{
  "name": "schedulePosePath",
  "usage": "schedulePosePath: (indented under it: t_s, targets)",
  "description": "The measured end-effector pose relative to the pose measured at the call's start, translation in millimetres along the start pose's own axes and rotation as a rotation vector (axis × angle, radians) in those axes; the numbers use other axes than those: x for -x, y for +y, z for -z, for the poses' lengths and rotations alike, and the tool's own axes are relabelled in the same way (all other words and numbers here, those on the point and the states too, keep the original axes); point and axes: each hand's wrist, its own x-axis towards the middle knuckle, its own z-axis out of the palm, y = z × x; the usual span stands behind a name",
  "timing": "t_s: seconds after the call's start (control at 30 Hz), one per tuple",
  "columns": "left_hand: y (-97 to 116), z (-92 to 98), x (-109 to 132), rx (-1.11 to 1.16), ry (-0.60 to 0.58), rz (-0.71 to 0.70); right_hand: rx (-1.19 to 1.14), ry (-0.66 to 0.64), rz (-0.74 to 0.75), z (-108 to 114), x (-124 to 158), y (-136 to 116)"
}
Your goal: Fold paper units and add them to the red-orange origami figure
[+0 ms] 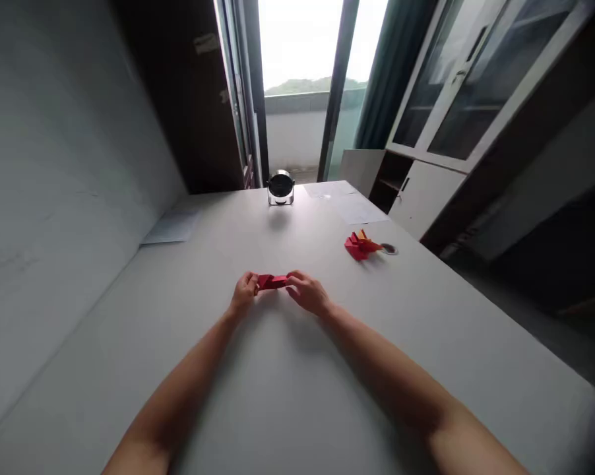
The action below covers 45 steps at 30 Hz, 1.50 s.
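Note:
A folded strip of red paper (272, 282) stretches between my two hands, just above the white table (218, 396). Its left end is pinched in the closed fingers of my left hand (245, 289). At the other end, the curled fingers of my right hand (306, 290) grip the paper from above. Creases run across the red strip, and both of its ends are partly hidden by my fingers.
Red and orange folded paper pieces (361, 247) lie to the right, beside a small round object (389, 249). A round black device on a stand (280, 188) is at the far edge. Paper sheets (359, 210) lie back right, another sheet (171, 227) by the left wall.

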Motion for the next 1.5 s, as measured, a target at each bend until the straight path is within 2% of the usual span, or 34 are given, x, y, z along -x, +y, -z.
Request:
schedulePosePath:
  t_s: [0.13, 0.23, 0.33, 0.47, 0.53, 0.63, 0.8, 1.03, 1.23, 1.5]
  targets:
    - [0.6, 0.6, 2.3, 0.118, -0.072, 0.084, -0.051, 0.095, -0.101, -1.2, -1.1, -7.0]
    - [1.9, -2.6, 7.4, 0.182, -0.215, 0.149, -0.137, 0.119, -0.157, -2.3, -3.5, -9.8]
    - [5.3, -7.0, 13.2, 0.215, -0.323, 0.145, -0.217, 0.139, -0.225, -2.4, -4.9, -12.3]
    - [11.0, -9.1, 17.5, 0.277, -0.38, 0.133, -0.257, 0.24, -0.276, -1.4, -4.0, -17.8]
    - [12.5, -8.1, 18.5, 0.304, -0.405, 0.167, -0.297, 0.236, -0.262, -1.0, -3.4, -20.8]
    - [12.5, -6.5, 19.5, 0.318, -0.429, 0.206, -0.396, 0.18, -0.236, -0.2, -3.1, -24.2]
    - [13.6, -6.8, 21.0, 0.344, -0.429, 0.158, -0.52, 0.141, -0.293, -1.1, -4.1, -24.4]
    - [21.5, -8.9, 24.0, 0.393, -0.41, 0.09, -0.686, 0.173, -0.378, -2.7, -7.5, -19.1]
    - [22.8, -10.8, 25.0, 0.401, -0.426, 0.047, -0.669, 0.095, -0.4, 0.6, -8.4, -22.3]
    - [28.9, -10.5, 28.8, 0.359, -0.509, 0.027, -0.597, 0.106, -0.506, 1.1, -10.8, -22.6]
